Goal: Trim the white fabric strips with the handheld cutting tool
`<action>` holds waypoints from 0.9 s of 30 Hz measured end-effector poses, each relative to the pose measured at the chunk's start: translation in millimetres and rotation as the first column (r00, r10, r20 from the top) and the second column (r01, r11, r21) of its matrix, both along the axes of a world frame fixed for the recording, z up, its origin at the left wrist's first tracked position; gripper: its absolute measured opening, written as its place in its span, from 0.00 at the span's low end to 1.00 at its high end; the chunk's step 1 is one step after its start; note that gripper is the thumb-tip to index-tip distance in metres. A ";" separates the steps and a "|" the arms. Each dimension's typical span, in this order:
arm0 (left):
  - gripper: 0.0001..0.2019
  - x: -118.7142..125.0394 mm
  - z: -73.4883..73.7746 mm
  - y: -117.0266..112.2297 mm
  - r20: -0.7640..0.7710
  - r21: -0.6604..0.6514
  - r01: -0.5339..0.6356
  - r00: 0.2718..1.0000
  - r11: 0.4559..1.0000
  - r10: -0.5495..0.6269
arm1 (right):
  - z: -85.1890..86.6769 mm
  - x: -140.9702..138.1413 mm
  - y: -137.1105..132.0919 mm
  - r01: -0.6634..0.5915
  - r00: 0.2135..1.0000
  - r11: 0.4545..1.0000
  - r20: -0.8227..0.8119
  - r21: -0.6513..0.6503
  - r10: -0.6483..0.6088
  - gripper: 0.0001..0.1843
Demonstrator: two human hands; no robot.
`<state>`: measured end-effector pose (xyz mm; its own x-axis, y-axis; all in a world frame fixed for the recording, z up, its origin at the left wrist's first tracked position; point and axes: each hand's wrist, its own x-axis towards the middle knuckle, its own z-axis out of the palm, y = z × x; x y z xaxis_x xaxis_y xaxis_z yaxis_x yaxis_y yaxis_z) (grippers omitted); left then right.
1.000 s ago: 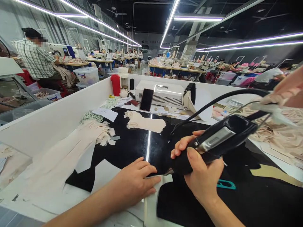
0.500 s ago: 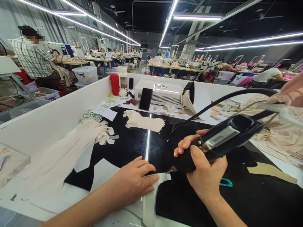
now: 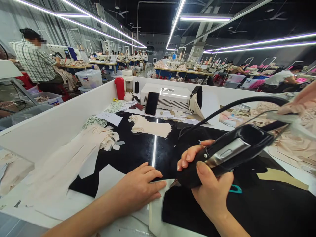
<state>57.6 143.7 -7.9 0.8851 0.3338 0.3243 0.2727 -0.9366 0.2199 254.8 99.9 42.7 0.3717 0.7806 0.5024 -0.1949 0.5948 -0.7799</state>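
My left hand lies flat, fingers stretched, on the edge of a pale fabric strip near the front of the black work surface. In my right hand is a black corded power tool with a silver panel on its side. Its narrow metal tip points left and meets the strip's upper right edge, just beside my left fingertips. A white sheet sits left of my left hand, partly hidden by my forearm. To the right of my right wrist is a teal loop-shaped item.
Cream fabric pieces lie in a small stack and a long pile. Behind them stand a phone, a white vented box and a red bottle. Another person's hand is by the tool's black cable.
My right hand and the tool have shifted slightly left and down, the tip moving left along the strip's edge. The strip's right corner no longer shows. My left hand has stayed put.
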 end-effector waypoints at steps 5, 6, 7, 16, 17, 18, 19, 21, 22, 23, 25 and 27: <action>0.16 -0.2 -1.6 1.1 0.008 0.005 0.000 1.000 1.000 0.000 | 2.6 -0.6 1.0 0.008 1.000 1.000 0.011 -0.020 -0.007 0.16; 0.16 -0.2 -1.9 1.1 0.011 0.003 -0.001 1.000 1.000 0.001 | 3.8 0.0 1.6 0.010 1.000 1.000 0.009 -0.026 -0.010 0.16; 0.16 -0.2 -2.3 1.0 0.014 0.002 -0.001 1.000 1.000 0.001 | 5.0 0.9 2.3 0.016 1.000 1.000 0.005 -0.026 -0.016 0.16; 0.15 -0.8 -2.5 0.1 0.019 0.023 -0.006 1.000 1.000 0.005 | 8.0 8.6 3.2 0.088 0.996 0.996 -0.016 0.000 -0.088 0.16; 0.15 -1.1 -1.8 0.0 0.018 0.024 -0.007 1.000 1.000 0.006 | 7.8 8.2 2.8 0.089 0.996 0.996 -0.012 0.000 -0.089 0.16; 0.14 -1.4 -1.2 -0.2 0.016 0.025 -0.006 1.000 1.000 0.006 | 7.7 7.7 2.4 0.089 0.996 0.996 -0.009 -0.001 -0.089 0.16; 0.14 -1.5 -0.6 -0.3 0.015 0.024 -0.007 1.000 1.000 0.007 | 7.8 7.3 2.1 0.089 0.996 0.996 -0.009 0.001 -0.089 0.16; 0.14 -1.3 0.0 -0.4 0.016 0.022 -0.009 1.000 1.000 0.009 | 7.7 6.9 1.7 0.089 0.996 0.996 -0.010 0.007 -0.089 0.16; 0.15 -1.1 0.0 -0.4 0.018 0.021 -0.009 1.000 1.000 0.009 | 7.5 6.8 1.6 0.089 0.996 0.996 -0.010 0.008 -0.089 0.16; 0.15 -0.9 -0.2 -0.2 0.019 0.021 -0.009 1.000 1.000 0.009 | 7.1 6.8 1.6 0.088 0.996 0.996 -0.009 0.007 -0.088 0.16; 0.15 -0.7 -0.8 0.4 0.015 0.021 -0.007 1.000 1.000 0.007 | 5.8 6.7 1.8 0.086 0.996 0.996 -0.001 -0.004 -0.086 0.17; 0.15 -0.7 -1.3 1.0 0.005 0.017 -0.006 1.000 1.000 0.006 | 4.4 6.4 2.1 0.082 0.997 0.997 0.006 -0.016 -0.082 0.17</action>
<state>56.9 144.7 -9.2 0.8813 0.3337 0.3345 0.2776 -0.9386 0.2049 261.2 102.0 47.1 0.4321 0.7559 0.4919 -0.1417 0.5956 -0.7907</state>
